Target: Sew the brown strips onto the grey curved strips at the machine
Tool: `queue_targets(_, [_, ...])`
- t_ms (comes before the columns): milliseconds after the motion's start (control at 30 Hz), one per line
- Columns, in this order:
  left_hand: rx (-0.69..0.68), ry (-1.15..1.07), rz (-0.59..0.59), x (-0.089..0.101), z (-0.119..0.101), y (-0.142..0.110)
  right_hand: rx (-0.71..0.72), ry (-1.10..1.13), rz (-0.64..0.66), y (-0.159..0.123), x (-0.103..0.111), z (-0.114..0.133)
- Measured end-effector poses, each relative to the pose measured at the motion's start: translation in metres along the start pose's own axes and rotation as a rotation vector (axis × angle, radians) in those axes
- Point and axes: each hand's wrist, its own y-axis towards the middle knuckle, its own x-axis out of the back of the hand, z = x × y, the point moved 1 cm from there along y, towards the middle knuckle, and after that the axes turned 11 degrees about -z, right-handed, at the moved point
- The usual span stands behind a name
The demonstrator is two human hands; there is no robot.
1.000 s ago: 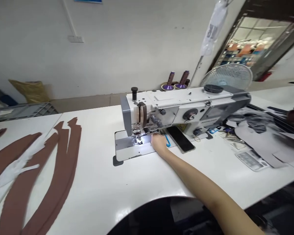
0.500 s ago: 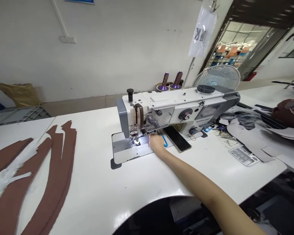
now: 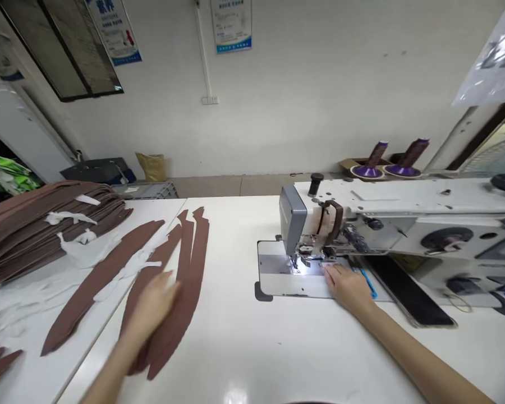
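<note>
The left grip [image 3: 155, 306] is showing blurred over the brown cut panels [image 3: 196, 269]; I cannot tell whether it is grasping. They are lying under and beside it on the desk [image 3: 235, 336], probably light and pliable, best taken at the broad middle. Well to its right, the right grip [image 3: 347, 286] is resting curled at the bed plate [image 3: 278, 283] of the sewing machine [image 3: 391, 210], its hold unclear.

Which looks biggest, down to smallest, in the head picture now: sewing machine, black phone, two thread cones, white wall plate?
1. Sewing machine
2. Black phone
3. Left thread cone and right thread cone: too alike to rank
4. White wall plate
</note>
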Motion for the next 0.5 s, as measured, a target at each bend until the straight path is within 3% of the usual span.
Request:
queue_targets(100, [-0.091, 0.192, 0.029, -0.030, -0.029, 0.012, 0.131, -0.084, -0.370, -0.009, 0.006, -0.002])
queue_targets(167, [-0.134, 0.265, 0.023, -0.045, -0.044, 0.017, 0.207, -0.131, -0.524, -0.013, 0.006, -0.001])
queue_targets(333, [-0.141, 0.266, 0.049, -0.050, -0.035, 0.020, 0.082, -0.154, -0.595, -0.009, 0.001, 0.001])
queue_targets(500, [-0.026, 0.199, 0.085, -0.043, -0.021, 0.034, 0.157, -0.250, -0.497, -0.006, -0.006, 0.001])
